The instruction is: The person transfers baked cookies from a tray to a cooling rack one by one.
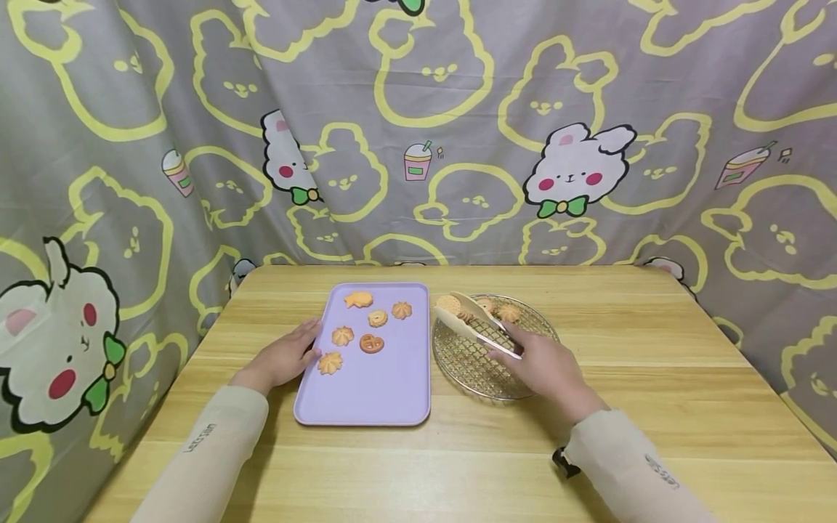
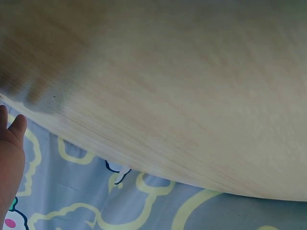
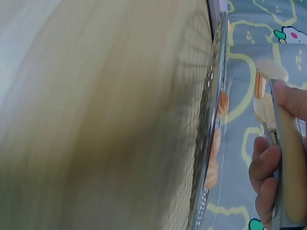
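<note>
My right hand (image 1: 546,367) grips cream-coloured tongs (image 1: 472,325) over a round wire rack (image 1: 487,370). The tong tips pinch a round biscuit (image 1: 448,303) above the rack's far left rim. A few more biscuits (image 1: 506,312) lie on the rack's far side. In the right wrist view the tongs (image 3: 288,163) and the pinched biscuit (image 3: 260,84) show beside the rack's rim (image 3: 211,120). My left hand (image 1: 288,356) rests flat on the table, fingertips touching the left edge of a lilac tray (image 1: 386,396). Several biscuits (image 1: 371,343) lie on the tray's far half.
The wooden table (image 1: 654,378) stands against a grey curtain printed with yellow rabbit outlines (image 1: 458,109). A small black item (image 1: 565,462) sits by my right sleeve. The left wrist view shows the table's underside or edge (image 2: 168,86) and part of my hand (image 2: 10,158).
</note>
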`<control>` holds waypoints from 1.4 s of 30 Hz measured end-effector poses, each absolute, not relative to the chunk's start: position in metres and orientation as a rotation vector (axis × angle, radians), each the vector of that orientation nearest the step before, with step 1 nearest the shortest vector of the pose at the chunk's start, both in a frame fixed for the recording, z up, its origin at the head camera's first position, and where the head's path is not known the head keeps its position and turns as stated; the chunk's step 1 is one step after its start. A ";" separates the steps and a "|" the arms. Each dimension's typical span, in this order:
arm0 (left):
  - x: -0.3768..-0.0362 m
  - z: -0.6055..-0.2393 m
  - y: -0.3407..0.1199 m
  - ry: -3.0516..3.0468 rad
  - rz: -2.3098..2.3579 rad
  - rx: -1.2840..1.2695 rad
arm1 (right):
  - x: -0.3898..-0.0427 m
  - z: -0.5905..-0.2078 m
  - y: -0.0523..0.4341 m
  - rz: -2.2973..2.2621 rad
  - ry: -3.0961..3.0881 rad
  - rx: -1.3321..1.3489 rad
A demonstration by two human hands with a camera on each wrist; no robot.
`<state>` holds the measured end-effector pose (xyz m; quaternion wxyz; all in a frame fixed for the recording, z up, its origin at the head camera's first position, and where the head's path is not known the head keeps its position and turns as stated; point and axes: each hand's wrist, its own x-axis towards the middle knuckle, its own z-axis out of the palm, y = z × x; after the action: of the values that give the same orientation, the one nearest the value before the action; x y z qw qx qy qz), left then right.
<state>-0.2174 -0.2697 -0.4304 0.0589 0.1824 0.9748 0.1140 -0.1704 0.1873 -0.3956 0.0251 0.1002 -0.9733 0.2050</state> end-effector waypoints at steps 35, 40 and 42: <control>-0.217 -0.431 -0.270 2.945 0.345 0.541 | -0.154 -0.397 0.264 0.580 -3.011 0.166; -0.216 -0.430 -0.269 2.944 0.342 0.535 | -0.151 -0.397 0.274 0.568 -3.029 0.127; -0.216 -0.430 -0.269 2.950 0.341 0.546 | -0.150 -0.397 0.277 0.561 -3.038 0.109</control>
<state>-0.2163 -0.2692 -0.4301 0.0612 0.1805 0.9752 0.1127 -0.1497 0.2768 -0.3974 0.0251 0.0353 -0.9825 0.1814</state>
